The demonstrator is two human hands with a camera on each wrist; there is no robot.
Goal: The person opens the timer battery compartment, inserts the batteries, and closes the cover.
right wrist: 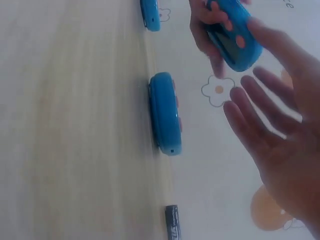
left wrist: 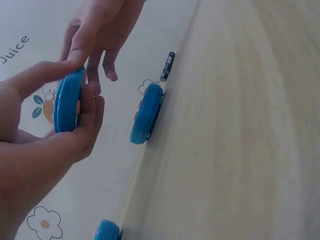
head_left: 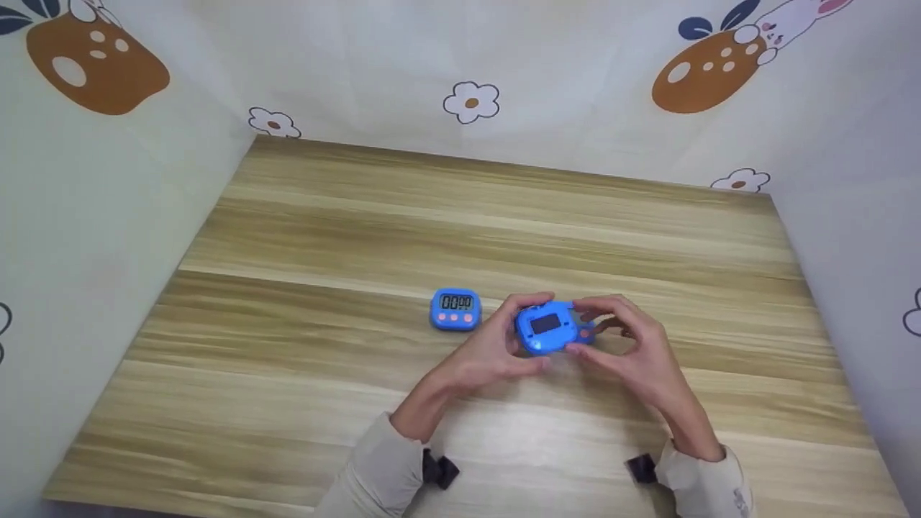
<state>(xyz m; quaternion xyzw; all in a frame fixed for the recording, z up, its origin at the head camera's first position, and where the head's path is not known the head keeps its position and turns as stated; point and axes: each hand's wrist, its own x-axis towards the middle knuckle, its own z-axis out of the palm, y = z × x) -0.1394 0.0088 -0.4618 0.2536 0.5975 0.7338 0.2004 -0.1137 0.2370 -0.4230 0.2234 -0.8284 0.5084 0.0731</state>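
My left hand (head_left: 493, 349) grips a blue digital timer (head_left: 545, 327) above the table; its back, with a dark rectangle, faces the head camera. In the right wrist view, the pink buttons and screen of this held timer (right wrist: 235, 35) show on the other side. The thumb of my right hand (head_left: 640, 352) touches the timer's edge, while the other fingers extend loosely apart from it. A second blue timer (head_left: 588, 332) lies on the table, mostly hidden behind the hands. Left of them, a third timer (head_left: 455, 309) lies face up, reading zeros.
A small dark battery (left wrist: 168, 66) lies on the wood-grain table (head_left: 324, 237) beyond the second timer, seen only in the wrist views. Pale printed walls (head_left: 374, 65) enclose the table at the back and both sides.
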